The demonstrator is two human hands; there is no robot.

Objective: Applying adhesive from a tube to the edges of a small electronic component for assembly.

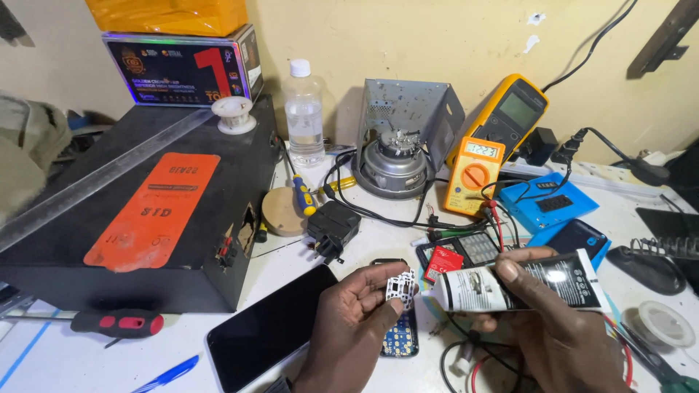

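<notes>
Cluttered workbench (342, 251) (glue tube (520, 282), keypad frame (401, 285))

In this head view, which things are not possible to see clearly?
- Nozzle of the white and black squeeze tube, head view: too small to tell whether it touches the small white perforated plastic part.
- Right hand: wrist cut by the bottom edge.
- Blue circuit board: partly hidden by the left hand.
- Blue pen: cut by the bottom edge.
</notes>
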